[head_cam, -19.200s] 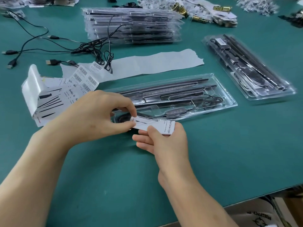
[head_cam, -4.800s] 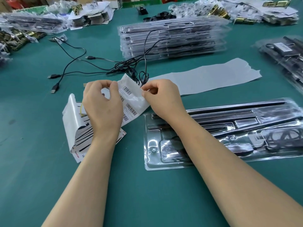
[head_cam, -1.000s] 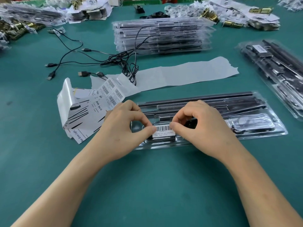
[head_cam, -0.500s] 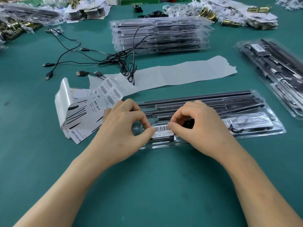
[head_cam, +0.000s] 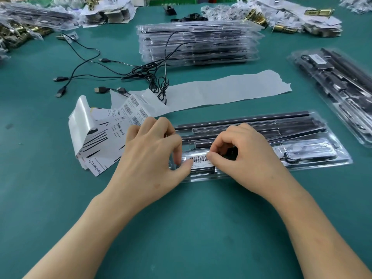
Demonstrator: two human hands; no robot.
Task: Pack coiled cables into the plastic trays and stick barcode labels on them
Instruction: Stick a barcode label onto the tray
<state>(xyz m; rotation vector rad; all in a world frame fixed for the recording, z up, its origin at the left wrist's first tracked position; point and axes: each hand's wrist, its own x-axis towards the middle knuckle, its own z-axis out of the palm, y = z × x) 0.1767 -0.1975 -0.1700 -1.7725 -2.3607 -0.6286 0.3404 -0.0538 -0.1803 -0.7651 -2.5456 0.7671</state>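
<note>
Teal tabletop [head_cam: 181,228], with a long clear plastic tray [head_cam: 340,160] lying across the middle and dark rods [head_cam: 241,119] plus a coiled black cable [head_cam: 291,161] packed inside. A small white barcode label [head_cam: 198,160] sits on the tray's near left part. Left hand [head_cam: 153,156] is curled up, thumb and forefinger pinching the label's left end; right hand [head_cam: 241,156] does the same at the right end. Printed label sheets [head_cam: 104,135] lie just left of the tray. Loose black USB cables [head_cam: 120,71] and a stack of filled trays [head_cam: 199,43] are further back.

One wide-angle camera on the person's head faces forward and down, close over the green table [head_cam: 197,234]
</note>
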